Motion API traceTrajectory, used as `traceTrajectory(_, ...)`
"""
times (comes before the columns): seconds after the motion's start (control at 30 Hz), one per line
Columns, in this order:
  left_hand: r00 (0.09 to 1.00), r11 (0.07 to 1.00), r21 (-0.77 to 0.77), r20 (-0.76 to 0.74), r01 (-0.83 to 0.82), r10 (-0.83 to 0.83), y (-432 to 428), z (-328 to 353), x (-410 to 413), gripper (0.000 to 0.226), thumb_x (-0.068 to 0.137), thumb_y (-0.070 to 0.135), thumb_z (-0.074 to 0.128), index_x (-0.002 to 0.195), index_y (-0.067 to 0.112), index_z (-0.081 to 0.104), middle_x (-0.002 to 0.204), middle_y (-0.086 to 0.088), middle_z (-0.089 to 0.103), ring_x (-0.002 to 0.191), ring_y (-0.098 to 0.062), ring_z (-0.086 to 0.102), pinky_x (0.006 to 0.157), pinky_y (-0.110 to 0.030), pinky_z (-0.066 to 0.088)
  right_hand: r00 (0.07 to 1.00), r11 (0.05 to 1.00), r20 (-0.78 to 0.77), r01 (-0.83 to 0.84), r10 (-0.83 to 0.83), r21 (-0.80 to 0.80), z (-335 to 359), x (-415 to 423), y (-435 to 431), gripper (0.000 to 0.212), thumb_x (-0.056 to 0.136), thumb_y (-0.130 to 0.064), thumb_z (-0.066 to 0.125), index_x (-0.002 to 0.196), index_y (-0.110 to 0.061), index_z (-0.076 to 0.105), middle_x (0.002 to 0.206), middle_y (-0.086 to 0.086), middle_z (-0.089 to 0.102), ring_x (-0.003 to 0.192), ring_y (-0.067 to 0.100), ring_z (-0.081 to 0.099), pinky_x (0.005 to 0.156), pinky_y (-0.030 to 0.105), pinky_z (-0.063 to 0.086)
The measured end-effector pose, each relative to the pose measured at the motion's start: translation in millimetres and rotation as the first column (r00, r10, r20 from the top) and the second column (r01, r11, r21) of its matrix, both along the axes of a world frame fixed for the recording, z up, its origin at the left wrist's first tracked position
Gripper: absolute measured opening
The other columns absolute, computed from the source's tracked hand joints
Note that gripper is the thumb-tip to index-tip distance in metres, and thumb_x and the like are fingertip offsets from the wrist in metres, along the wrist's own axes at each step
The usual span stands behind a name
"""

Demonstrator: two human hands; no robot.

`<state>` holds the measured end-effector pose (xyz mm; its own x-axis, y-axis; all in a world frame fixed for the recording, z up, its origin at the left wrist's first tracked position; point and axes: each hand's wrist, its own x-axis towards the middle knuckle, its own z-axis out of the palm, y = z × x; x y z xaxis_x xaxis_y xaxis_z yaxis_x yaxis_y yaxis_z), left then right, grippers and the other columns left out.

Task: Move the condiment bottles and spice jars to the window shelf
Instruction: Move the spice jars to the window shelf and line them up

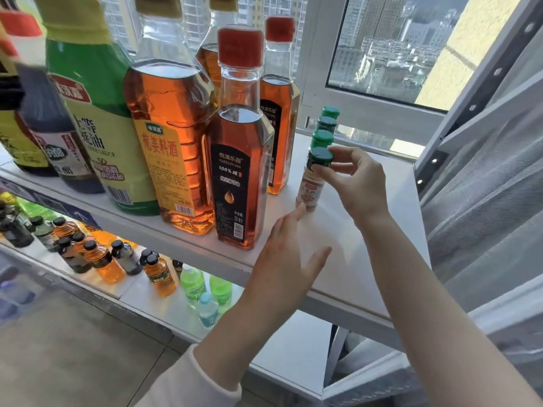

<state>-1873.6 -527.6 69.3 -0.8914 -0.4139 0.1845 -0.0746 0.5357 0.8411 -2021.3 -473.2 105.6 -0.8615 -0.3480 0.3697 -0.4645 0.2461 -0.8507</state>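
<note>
I see the window shelf (338,245) with the big bottles packed along its left, which leaves the window end for small things. The cooking wine bottle (170,136) and the square red-capped bottle (238,160) hold amber liquid up to their shoulders. The green-capped spice jars (323,133) file toward the glass, I judge to save room. My right hand (358,183) pinches the front spice jar (311,183) by its cap, upright on the shelf. My left hand (285,259) lies flat and relaxed with a fingertip at the jar's base, probably steadying it. The label hides the contents.
</note>
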Motion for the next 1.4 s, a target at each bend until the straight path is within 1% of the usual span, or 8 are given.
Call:
traceTrajectory(0.17, 1.0, 1.0, 0.022, -0.026, 0.017, -0.017, -1.9, 2.0, 7.3, 0.061, 0.088, 0.035, 0.056, 0.14, 0.031, 0.025, 0.145, 0.017, 0.032, 0.116, 0.015, 0.024, 0.095, -0.006, 0.02, 0.999, 1.0, -0.044, 0.008, -0.007, 0.025, -3.0, 0.6, -7.8, 0.036, 0.073, -0.021, 0.077, 0.106, -0.016, 0.062, 0.093, -0.01, 0.064, 0.084, 0.007, 0.063, 0.082, 0.025, 0.051)
traceTrajectory(0.33, 0.999, 0.999, 0.013, -0.033, 0.036, -0.036, -4.3, 3.6, 8.2, 0.059, 0.088, 0.035, 0.056, 0.139, 0.03, 0.027, 0.144, 0.016, 0.032, 0.114, 0.016, 0.023, 0.095, -0.005, 0.02, 0.998, 0.999, -0.068, 0.015, -0.012, 0.041, -5.7, 1.6, -8.7, 0.045, 0.074, -0.025, 0.076, 0.114, -0.013, 0.059, 0.098, -0.009, 0.062, 0.088, 0.006, 0.061, 0.084, 0.024, 0.051)
traceTrajectory(0.6, 0.991, 0.992, -0.039, -0.052, 0.118, -0.12, -10.9, 3.6, 22.0, 0.06, 0.088, 0.037, 0.055, 0.14, 0.028, 0.026, 0.145, 0.014, 0.033, 0.115, 0.013, 0.025, 0.094, -0.004, 0.021, 0.984, 0.988, -0.098, 0.151, -0.147, 0.034, -6.1, 36.5, 12.8, 0.055, 0.077, -0.033, 0.071, 0.126, -0.015, 0.051, 0.123, 0.0, 0.058, 0.103, 0.004, 0.051, 0.076, 0.005, 0.041)
traceTrajectory(0.83, 0.933, 0.937, -0.183, -0.154, 0.297, -0.325, -23.9, 0.8, 61.6, 0.056, 0.088, 0.027, 0.058, 0.137, 0.016, 0.034, 0.143, 0.002, 0.04, 0.131, -0.01, 0.034, 0.1, -0.009, 0.019, 0.896, 0.91, -0.202, 0.412, -0.395, 0.051, -21.6, 135.5, 45.5, 0.049, 0.082, -0.034, 0.066, 0.124, -0.012, 0.054, 0.127, 0.001, 0.057, 0.117, 0.013, 0.052, 0.101, 0.027, 0.042)
traceTrajectory(0.97, 0.865, 0.844, -0.385, -0.187, 0.372, -0.466, -44.9, -24.2, 101.2, 0.054, 0.086, 0.021, 0.061, 0.134, 0.007, 0.041, 0.135, -0.008, 0.05, 0.127, -0.024, 0.045, 0.104, -0.025, 0.028, 0.787, 0.803, -0.252, 0.593, -0.563, 0.062, -53.3, 216.7, 53.8, 0.051, 0.084, -0.036, 0.064, 0.126, -0.009, 0.054, 0.126, -0.001, 0.055, 0.119, 0.003, 0.045, 0.103, 0.03, 0.04)
traceTrajectory(1.07, 0.796, 0.75, -0.477, -0.155, 0.457, -0.584, -60.3, -46.9, 135.5, 0.054, 0.083, 0.024, 0.06, 0.131, 0.002, 0.045, 0.132, -0.015, 0.053, 0.124, -0.031, 0.049, 0.103, -0.038, 0.036, 0.708, 0.698, -0.198, 0.704, -0.678, 0.131, -80.6, 285.3, 50.0, 0.053, 0.087, -0.037, 0.059, 0.131, -0.01, 0.049, 0.133, 0.005, 0.053, 0.126, 0.018, 0.046, 0.106, 0.039, 0.038)
traceTrajectory(1.2, 0.682, 0.519, -0.649, 0.002, 0.557, -0.731, -62.2, -72.3, 184.1, 0.056, 0.085, 0.032, 0.05, 0.132, 0.002, 0.044, 0.136, -0.018, 0.049, 0.127, -0.036, 0.045, 0.105, -0.045, 0.032, 0.615, 0.569, -0.133, 0.777, -0.777, 0.271, -105.5, 378.8, 41.8, 0.054, 0.089, -0.036, 0.054, 0.138, -0.016, 0.041, 0.141, 0.007, 0.046, 0.134, 0.019, 0.037, 0.106, 0.026, 0.029)
traceTrajectory(1.4, 0.414, 0.167, -0.712, 0.188, 0.682, -0.89, -19.6, -100.5, 270.5, 0.066, 0.079, 0.023, 0.068, 0.134, -0.001, 0.041, 0.14, -0.019, 0.043, 0.132, -0.04, 0.036, 0.108, -0.052, 0.025, 0.406, 0.286, -0.169, 0.831, -0.898, 0.478, -139.0, 527.0, 62.0, 0.062, 0.088, -0.049, 0.037, 0.137, -0.012, 0.042, 0.141, 0.006, 0.047, 0.137, 0.026, 0.033, 0.111, 0.04, 0.026)
